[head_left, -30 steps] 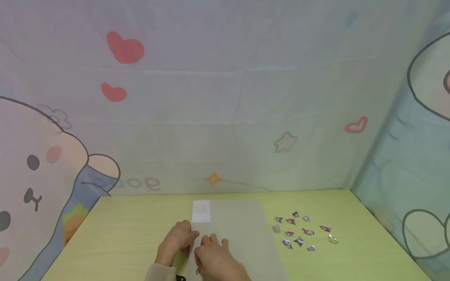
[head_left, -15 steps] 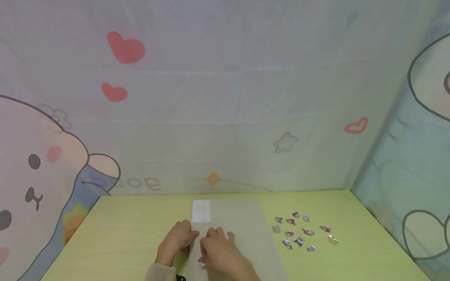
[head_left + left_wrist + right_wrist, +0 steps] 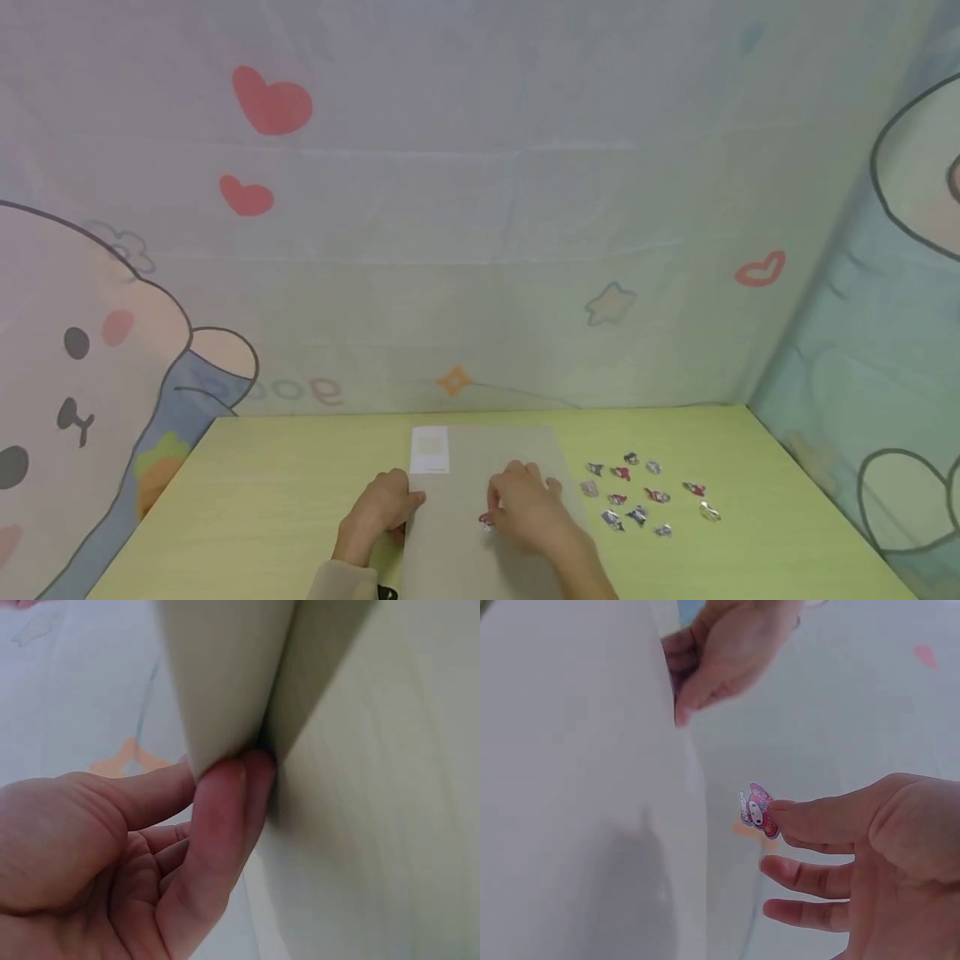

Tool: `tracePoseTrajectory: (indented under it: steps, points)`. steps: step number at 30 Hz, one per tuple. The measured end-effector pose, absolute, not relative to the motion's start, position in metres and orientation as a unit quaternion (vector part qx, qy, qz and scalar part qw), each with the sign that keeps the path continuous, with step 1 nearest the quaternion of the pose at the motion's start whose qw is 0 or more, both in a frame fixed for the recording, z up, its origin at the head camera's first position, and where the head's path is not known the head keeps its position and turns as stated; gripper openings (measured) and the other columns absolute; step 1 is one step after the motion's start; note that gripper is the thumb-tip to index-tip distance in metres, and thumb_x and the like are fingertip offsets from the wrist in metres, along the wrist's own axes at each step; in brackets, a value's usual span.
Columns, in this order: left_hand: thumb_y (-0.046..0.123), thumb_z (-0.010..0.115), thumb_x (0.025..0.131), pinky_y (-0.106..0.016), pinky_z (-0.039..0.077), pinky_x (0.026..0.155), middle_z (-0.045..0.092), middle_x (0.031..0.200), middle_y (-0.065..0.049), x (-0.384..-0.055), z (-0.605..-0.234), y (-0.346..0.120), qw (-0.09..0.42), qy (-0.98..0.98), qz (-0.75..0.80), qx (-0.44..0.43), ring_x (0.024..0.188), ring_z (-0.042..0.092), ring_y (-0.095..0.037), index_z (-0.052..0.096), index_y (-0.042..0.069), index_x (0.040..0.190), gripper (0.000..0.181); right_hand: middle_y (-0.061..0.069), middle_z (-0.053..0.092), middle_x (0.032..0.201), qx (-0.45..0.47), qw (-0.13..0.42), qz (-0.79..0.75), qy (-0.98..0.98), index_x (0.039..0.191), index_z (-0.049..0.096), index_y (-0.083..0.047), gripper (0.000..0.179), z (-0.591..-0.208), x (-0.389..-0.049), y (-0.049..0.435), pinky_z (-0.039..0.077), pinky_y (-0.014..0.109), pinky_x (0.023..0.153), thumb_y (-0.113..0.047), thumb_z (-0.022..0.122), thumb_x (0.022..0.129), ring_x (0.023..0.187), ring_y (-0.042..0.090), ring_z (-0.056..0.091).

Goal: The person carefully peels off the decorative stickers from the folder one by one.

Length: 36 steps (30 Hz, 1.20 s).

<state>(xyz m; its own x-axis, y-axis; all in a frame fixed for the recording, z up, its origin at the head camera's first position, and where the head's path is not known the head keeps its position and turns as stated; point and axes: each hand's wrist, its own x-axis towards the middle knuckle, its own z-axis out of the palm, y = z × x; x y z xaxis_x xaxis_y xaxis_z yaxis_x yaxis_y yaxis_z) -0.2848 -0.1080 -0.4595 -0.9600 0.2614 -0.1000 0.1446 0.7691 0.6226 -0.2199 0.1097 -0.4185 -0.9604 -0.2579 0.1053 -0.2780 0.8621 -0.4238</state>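
Note:
A flat pale grey board (image 3: pixel 450 550) with a white label (image 3: pixel 430 450) at its far left corner lies on the table. My left hand (image 3: pixel 381 510) pinches the board's left edge, thumb on top and fingers beneath; the left wrist view shows the fingers (image 3: pixel 217 825) against that edge. Over the middle of the board, my right hand (image 3: pixel 528 507) pinches a small sticker (image 3: pixel 760 811) between thumb and index finger. It is pink and red with a white cartoon face. In the right wrist view the sticker is apart from the board, and the other fingers are extended.
Several small stickers (image 3: pixel 657 495), pink, silver and clear, lie scattered on the yellow-green table (image 3: pixel 270 500) to the right of the board. A printed cloth (image 3: pixel 480 208) with hearts and cartoon figures stands behind the table and at both sides.
My right hand has moved right and away from me, from the board's near left part to its middle, carrying the sticker. The left hand keeps its hold on the board's edge.

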Motion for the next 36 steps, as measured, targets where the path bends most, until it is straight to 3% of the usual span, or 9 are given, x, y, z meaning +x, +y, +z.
tracePoseTrajectory:
  steps: [3,9,18,21,27,36]
  points:
    - [0.013,0.06,0.097,-0.028,0.048,0.051,0.056,0.059,-0.01,-0.285,-0.46,-0.106,0.091,0.937,0.32,0.109,0.045,0.061,-0.019,0.059,-0.005,0.079,0.025,0.0,0.048,0.089,0.108,0.021,0.221,-0.969,0.073,0.056,-0.019,0.021,-0.416,-0.222,0.126,0.035,0.06,0.082,-0.019,0.073,0.086,0.095,0.027,0.044]
    - [0.014,0.06,0.097,-0.026,0.044,0.047,0.057,0.057,-0.009,-0.283,-0.46,-0.104,0.093,0.936,0.322,0.107,0.044,0.061,-0.019,0.06,-0.006,0.08,0.025,0.004,0.051,0.091,0.043,0.016,0.193,-0.98,0.074,0.057,-0.017,0.02,-0.417,-0.225,0.163,0.027,0.076,0.093,-0.019,0.072,0.088,0.103,0.035,0.046]
    - [0.013,0.061,0.097,-0.03,0.051,0.052,0.057,0.056,-0.01,-0.284,-0.458,-0.102,0.096,0.937,0.324,0.091,0.044,0.061,-0.02,0.06,-0.006,0.082,0.025,0.006,0.054,0.095,0.007,-0.004,0.191,-0.982,0.076,0.058,-0.013,0.018,-0.42,-0.219,0.215,0.022,0.08,0.089,-0.013,0.074,0.085,0.109,0.044,0.044]
    - [0.013,0.061,0.097,-0.031,0.052,0.053,0.058,0.056,-0.01,-0.284,-0.459,-0.103,0.098,0.937,0.323,0.09,0.045,0.061,-0.02,0.06,-0.006,0.082,0.024,0.004,0.055,0.095,0.012,-0.016,0.19,-0.982,0.073,0.056,-0.013,0.021,-0.424,-0.215,0.23,0.019,0.083,0.088,-0.01,0.074,0.083,0.106,0.042,0.046]
    - [0.013,0.061,0.097,-0.03,0.051,0.053,0.057,0.056,-0.01,-0.287,-0.462,-0.104,0.096,0.938,0.32,0.093,0.045,0.061,-0.02,0.061,-0.008,0.084,0.025,-0.001,0.051,0.078,-0.006,-0.051,0.192,-0.98,0.068,0.051,-0.012,0.021,-0.431,-0.217,0.255,0.012,0.086,0.088,0.003,0.061,0.08,0.094,0.035,0.047]
    - [0.013,0.061,0.097,-0.029,0.05,0.051,0.057,0.052,-0.009,-0.285,-0.462,-0.1,0.097,0.937,0.321,0.099,0.043,0.061,-0.02,0.06,-0.007,0.081,0.026,0.005,0.066,0.098,-0.033,-0.087,0.178,-0.98,0.07,0.057,-0.013,0.019,-0.443,-0.221,0.272,0.011,0.087,0.086,-0.003,0.07,0.08,0.111,0.055,0.043]
